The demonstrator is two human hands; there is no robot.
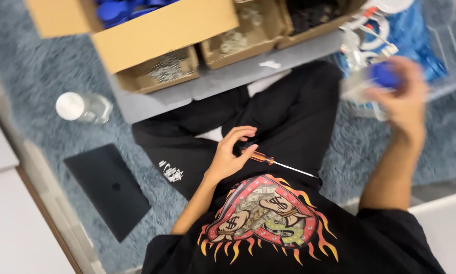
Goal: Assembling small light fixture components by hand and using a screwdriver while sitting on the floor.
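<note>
A screwdriver (273,161) with an orange handle and a thin metal shaft lies across the person's lap, on black trousers (283,116), near the middle of the scene. The left hand (231,152) rests on its handle end, fingers curled loosely and slightly apart, fingertips touching the handle; whether they grip it firmly cannot be told. Up to the right, the right hand (403,94) is raised and blurred, its fingers wrapped around a pale part with a blue piece (382,76). Just beyond that hand sits a heap of white and blue parts (375,30), with a clear plastic container (453,40) at the far right edge.

Farther away, along a grey board (212,81), stand open cardboard boxes: a small one with metal screws (164,68), one with pale rings (238,35), one with dark pieces (309,15), and a large box (157,25) holding blue items. On the shaggy blue-grey rug (35,71) to the left lie a clear jar with a white lid (83,107) and, nearer, a flat black laptop (108,190). The person wears a black shirt with a flame graphic (268,215).
</note>
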